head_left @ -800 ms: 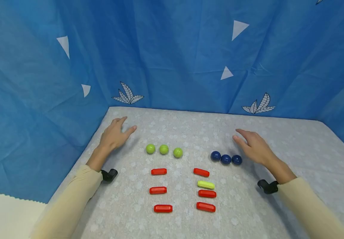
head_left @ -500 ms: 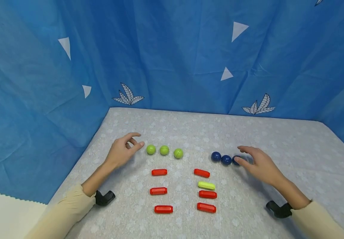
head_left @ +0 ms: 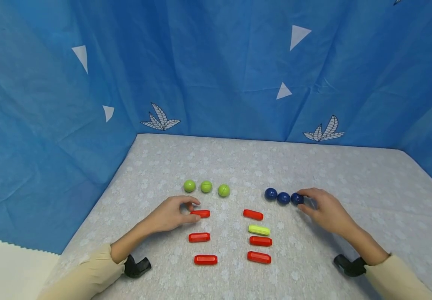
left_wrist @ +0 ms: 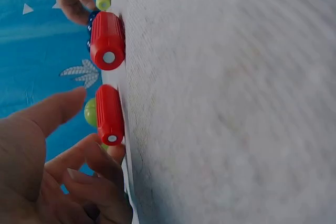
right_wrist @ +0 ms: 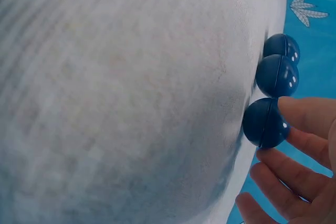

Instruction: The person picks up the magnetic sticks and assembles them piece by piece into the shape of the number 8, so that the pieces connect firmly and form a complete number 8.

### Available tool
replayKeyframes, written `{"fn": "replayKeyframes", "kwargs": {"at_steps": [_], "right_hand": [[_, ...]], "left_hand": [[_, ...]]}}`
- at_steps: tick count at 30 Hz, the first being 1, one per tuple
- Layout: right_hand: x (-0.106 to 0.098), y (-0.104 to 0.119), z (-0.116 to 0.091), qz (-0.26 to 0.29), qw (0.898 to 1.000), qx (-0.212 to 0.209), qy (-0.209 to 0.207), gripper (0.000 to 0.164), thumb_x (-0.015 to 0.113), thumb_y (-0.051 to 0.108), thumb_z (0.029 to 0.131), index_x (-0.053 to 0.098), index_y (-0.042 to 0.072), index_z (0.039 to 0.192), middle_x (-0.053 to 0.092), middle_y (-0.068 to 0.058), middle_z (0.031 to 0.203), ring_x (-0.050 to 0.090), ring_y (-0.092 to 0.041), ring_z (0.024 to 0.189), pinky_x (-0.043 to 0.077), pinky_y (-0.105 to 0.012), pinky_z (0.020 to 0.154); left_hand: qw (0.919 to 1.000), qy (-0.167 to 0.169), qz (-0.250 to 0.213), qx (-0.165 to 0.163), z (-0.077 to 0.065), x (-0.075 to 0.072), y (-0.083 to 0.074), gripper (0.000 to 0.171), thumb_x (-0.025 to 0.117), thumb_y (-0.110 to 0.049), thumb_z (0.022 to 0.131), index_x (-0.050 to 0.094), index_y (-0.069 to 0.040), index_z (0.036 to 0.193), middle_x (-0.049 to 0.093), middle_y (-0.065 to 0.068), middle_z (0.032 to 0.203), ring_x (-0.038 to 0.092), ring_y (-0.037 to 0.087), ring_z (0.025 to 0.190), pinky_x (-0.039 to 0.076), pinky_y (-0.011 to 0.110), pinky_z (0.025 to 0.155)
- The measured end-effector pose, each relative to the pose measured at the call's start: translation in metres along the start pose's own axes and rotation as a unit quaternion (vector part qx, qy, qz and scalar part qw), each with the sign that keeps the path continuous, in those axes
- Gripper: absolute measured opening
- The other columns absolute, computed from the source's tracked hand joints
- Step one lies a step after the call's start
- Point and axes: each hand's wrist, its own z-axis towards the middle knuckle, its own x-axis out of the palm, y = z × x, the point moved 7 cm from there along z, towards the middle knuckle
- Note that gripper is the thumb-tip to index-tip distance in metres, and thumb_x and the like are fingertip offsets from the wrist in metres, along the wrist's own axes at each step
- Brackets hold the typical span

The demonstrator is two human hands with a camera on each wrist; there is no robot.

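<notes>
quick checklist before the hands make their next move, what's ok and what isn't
1. Left hand at the left column's farthest red piece: ok.
2. Left hand closed on that piece: not ok, the left wrist view shows the thumb apart from it.
3. Right hand at the rightmost blue ball: ok.
4. Right hand's grip firm: cannot tell.
5. That ball free of the middle blue ball: cannot tell.
6. Green balls spaced apart: ok.
</notes>
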Motion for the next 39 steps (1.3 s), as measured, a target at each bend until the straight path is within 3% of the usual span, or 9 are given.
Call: {"fn": "replayKeyframes", "kwargs": {"at_steps": [6, 12, 21, 30, 39], "right_hand": [[0.002, -0.001, 0.001, 0.002, 1.000, 0.006, 0.001, 0.032, 0.072, 0.005, 0.088, 0.064, -0.004, 0.118, 0.065, -0.021, 0.114, 0.060, -0.041, 0.105, 0.049, -0.058, 0.085], [0.003, -0.003, 0.000, -0.004, 1.000, 0.012, 0.002, 0.029, 0.073, 0.006, 0.089, 0.064, -0.003, 0.115, 0.067, -0.019, 0.108, 0.062, -0.039, 0.101, 0.050, -0.056, 0.081], [0.002, -0.001, -0.001, -0.009, 1.000, 0.006, -0.015, 0.030, 0.074, 0.007, 0.088, 0.065, -0.002, 0.114, 0.068, -0.020, 0.107, 0.063, -0.040, 0.100, 0.050, -0.058, 0.081], [-0.013, 0.027, -0.004, -0.018, 0.995, -0.036, -0.095, 0.026, 0.079, 0.008, 0.082, 0.069, 0.002, 0.105, 0.069, -0.012, 0.098, 0.063, -0.031, 0.089, 0.052, -0.054, 0.075], [-0.002, 0.067, 0.003, 0.038, 0.996, -0.058, -0.059, 0.027, 0.080, 0.013, 0.084, 0.069, 0.004, 0.107, 0.070, -0.006, 0.098, 0.064, -0.027, 0.090, 0.054, -0.051, 0.078]], "left_hand": [[0.9999, -0.002, -0.003, 0.010, 0.003, 0.002, -0.001, 0.031, 0.081, -0.021, 0.084, 0.071, -0.010, 0.111, 0.059, -0.006, 0.086, 0.050, 0.016, 0.072, 0.041, 0.027, 0.060], [0.9998, -0.002, -0.004, 0.018, 0.002, 0.002, -0.001, 0.019, 0.079, -0.017, 0.085, 0.074, -0.013, 0.103, 0.063, -0.007, 0.090, 0.054, 0.015, 0.081, 0.047, 0.028, 0.067], [0.9997, -0.001, -0.008, 0.025, 0.002, 0.003, -0.002, 0.016, 0.078, -0.016, 0.086, 0.074, -0.012, 0.101, 0.064, -0.006, 0.090, 0.054, 0.015, 0.079, 0.047, 0.028, 0.064], [0.9997, 0.008, -0.011, 0.018, 0.003, 0.003, 0.000, 0.017, 0.076, -0.016, 0.088, 0.074, -0.013, 0.105, 0.066, -0.008, 0.093, 0.054, 0.013, 0.077, 0.048, 0.027, 0.064], [0.9984, 0.007, -0.047, 0.029, 0.006, 0.001, -0.006, 0.018, 0.075, -0.016, 0.089, 0.074, -0.012, 0.107, 0.067, -0.003, 0.089, 0.057, 0.013, 0.053, 0.046, 0.026, 0.048]]}}
